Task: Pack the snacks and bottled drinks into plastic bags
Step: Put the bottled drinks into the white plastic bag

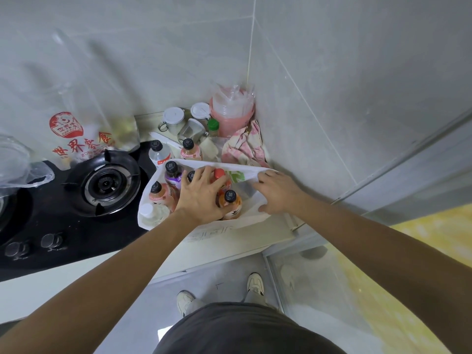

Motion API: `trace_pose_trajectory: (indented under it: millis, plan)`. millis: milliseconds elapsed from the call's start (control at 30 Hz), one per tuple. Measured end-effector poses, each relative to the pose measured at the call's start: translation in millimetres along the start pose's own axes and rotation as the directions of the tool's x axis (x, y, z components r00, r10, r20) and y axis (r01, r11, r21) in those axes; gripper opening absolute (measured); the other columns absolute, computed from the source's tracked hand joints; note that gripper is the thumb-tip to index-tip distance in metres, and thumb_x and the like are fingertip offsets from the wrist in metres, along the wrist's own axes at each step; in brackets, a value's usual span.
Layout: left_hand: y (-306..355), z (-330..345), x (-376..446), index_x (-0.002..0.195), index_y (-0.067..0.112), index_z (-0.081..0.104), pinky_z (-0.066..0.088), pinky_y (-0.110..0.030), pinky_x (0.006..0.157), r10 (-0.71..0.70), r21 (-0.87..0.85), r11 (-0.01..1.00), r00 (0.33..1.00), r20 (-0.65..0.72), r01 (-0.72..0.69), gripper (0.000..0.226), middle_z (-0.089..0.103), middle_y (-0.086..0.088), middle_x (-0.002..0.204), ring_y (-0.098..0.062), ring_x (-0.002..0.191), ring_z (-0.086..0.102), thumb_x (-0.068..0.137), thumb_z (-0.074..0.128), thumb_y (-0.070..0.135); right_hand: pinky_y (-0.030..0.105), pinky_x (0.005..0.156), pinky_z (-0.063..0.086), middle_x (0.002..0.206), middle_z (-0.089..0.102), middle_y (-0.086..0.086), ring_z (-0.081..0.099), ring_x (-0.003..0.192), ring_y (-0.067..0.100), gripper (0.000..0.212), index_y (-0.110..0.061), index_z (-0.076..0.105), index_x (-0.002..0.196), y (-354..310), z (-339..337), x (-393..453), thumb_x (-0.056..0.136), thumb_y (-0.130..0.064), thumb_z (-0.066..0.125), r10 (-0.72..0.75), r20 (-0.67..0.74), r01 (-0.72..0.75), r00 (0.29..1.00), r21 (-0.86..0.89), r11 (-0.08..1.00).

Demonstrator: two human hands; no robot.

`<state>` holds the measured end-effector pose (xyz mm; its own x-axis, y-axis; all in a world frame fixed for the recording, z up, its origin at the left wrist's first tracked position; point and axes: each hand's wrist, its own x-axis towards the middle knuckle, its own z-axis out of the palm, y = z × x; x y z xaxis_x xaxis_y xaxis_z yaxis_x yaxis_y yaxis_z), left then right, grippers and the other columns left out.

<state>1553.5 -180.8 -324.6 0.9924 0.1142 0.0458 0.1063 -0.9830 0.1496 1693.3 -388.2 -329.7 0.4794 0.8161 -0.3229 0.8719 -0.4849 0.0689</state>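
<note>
- Left hand [201, 194] covers the middle of the white bag [251, 209], so whichever bottle it grips can't be made out.
- Only a red cap [219, 172] pokes past the fingertips; its body is hidden.
- Right hand [277, 191] hides the bag's rim where it pinches.
- The printed clear bag [76, 134] by the stove is blurred, contents unreadable.
- A clear plastic piece [15, 162] runs off the left edge, possibly a second bag.
- Faint writing on the worktop [212, 232] is too small to read.

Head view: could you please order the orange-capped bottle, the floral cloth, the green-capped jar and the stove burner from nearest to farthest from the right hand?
From the right hand:
1. Orange-capped bottle, just left, in the bag.
2. Floral cloth, behind it.
3. Green-capped jar, farther back.
4. Stove burner, far left.
</note>
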Motion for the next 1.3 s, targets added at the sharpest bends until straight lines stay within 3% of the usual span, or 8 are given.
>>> trace_pose_trajectory:
  millis: [167, 300, 500, 600, 800, 967, 1100, 1300]
  plan:
    - [-3.1, -10.3, -2.7, 0.136, 0.039, 0.05, 0.032, -0.063, 0.109, 0.01, 0.022, 1.0, 1.0, -0.028, -0.009, 0.082, 0.045, -0.001, 0.137, -0.027, 0.134, 0.041, 0.072, 0.047, 0.09, 0.041, 0.095, 0.048, 0.107, 0.06, -0.001, 0.056, 0.109, 0.023, 0.032, -0.019, 0.067, 0.106, -16.6, -2.8, -0.7, 0.085, -0.043, 0.061, -0.09, -0.297, 0.108, 0.951, 0.044, 0.993]
    - [-15.4, -22.7, -3.3, 0.14, 0.036, 0.048, 0.038, -0.054, 0.106, -0.012, 0.031, 0.999, 0.997, -0.07, 0.014, 0.083, 0.047, -0.003, 0.138, -0.028, 0.132, 0.043, 0.076, 0.042, 0.089, 0.045, 0.092, 0.052, 0.118, 0.062, 0.005, 0.056, 0.112, 0.026, 0.027, -0.014, 0.067, 0.106, -20.1, -18.8, 8.6, 0.087, -0.033, 0.062, -0.001, -0.48, 0.1, 0.877, 0.181, 0.978]
    - [-47.1, -43.0, 3.6, 0.145, 0.036, 0.042, 0.039, -0.052, 0.106, -0.09, 0.018, 0.996, 0.991, -0.1, 0.092, 0.083, 0.045, 0.0, 0.14, -0.026, 0.132, 0.042, 0.081, 0.035, 0.089, 0.048, 0.094, 0.052, 0.126, 0.058, -0.002, 0.054, 0.116, 0.022, 0.042, -0.02, 0.058, 0.124, -28.5, -56.5, 48.1, 0.091, -0.044, 0.045, 0.074, -0.424, 0.044, 0.903, 0.262, 0.964]
    - [-73.0, -48.0, 9.8, 0.144, 0.037, 0.042, 0.039, -0.052, 0.105, -0.166, 0.013, 0.986, 0.982, -0.093, 0.168, 0.079, 0.046, 0.0, 0.135, -0.026, 0.129, 0.042, 0.084, 0.032, 0.087, 0.05, 0.101, 0.05, 0.134, 0.056, 0.0, 0.055, 0.123, 0.023, 0.047, -0.023, 0.051, 0.139, -37.0, -71.4, 76.1, 0.097, -0.045, 0.051, 0.088, -0.375, 0.028, 0.923, 0.294, 0.955]
    - [-134.6, -45.8, 24.3, 0.147, 0.028, 0.04, 0.042, -0.056, 0.103, -0.417, -0.123, 0.902, 0.909, 0.003, 0.414, 0.061, 0.042, -0.008, 0.144, -0.034, 0.136, 0.037, 0.098, 0.04, 0.065, 0.04, 0.088, 0.049, 0.148, 0.052, 0.003, 0.058, 0.126, 0.025, 0.055, -0.031, 0.042, 0.148, -65.2, -95.1, 140.0, 0.099, -0.054, 0.054, 0.119, -0.217, 0.005, 0.969, 0.498, 0.867]
    - [-153.3, -44.1, 38.7, 0.149, 0.028, 0.037, 0.047, -0.054, 0.098, -0.437, -0.125, 0.88, 0.884, 0.164, 0.459, 0.057, 0.044, -0.012, 0.144, -0.035, 0.137, 0.04, 0.1, 0.047, 0.054, 0.045, 0.086, 0.055, 0.139, 0.06, 0.007, 0.065, 0.114, 0.031, 0.052, -0.034, 0.046, 0.144, -83.6, -91.6, 173.1, 0.099, -0.058, 0.053, 0.115, -0.178, -0.025, 0.977, 0.441, 0.897]
    - [-158.7, -41.6, 52.5, 0.124, 0.02, 0.048, 0.052, -0.049, 0.079, -0.423, -0.121, 0.888, 0.892, 0.157, 0.443, 0.036, 0.054, -0.012, 0.121, -0.034, 0.115, 0.053, 0.099, 0.057, 0.044, 0.038, 0.074, 0.052, 0.109, 0.073, 0.008, 0.07, 0.098, 0.031, 0.038, -0.024, 0.059, 0.126, -84.8, -92.2, 180.1, 0.097, -0.047, 0.065, 0.155, -0.214, -0.046, 0.964, 0.443, 0.895]
    - [-164.9, -33.9, 63.7, 0.11, 0.013, 0.046, 0.039, -0.039, 0.065, -0.417, -0.153, 0.888, 0.899, 0.133, 0.434, 0.027, 0.062, -0.013, 0.102, -0.034, 0.095, 0.056, 0.096, 0.064, 0.028, 0.036, 0.067, 0.046, 0.097, 0.073, 0.008, 0.069, 0.091, 0.032, 0.023, -0.016, 0.06, 0.104, -89.9, -89.5, 179.9, 0.094, -0.033, 0.071, 0.237, -0.238, -0.088, 0.942, 0.506, 0.858]
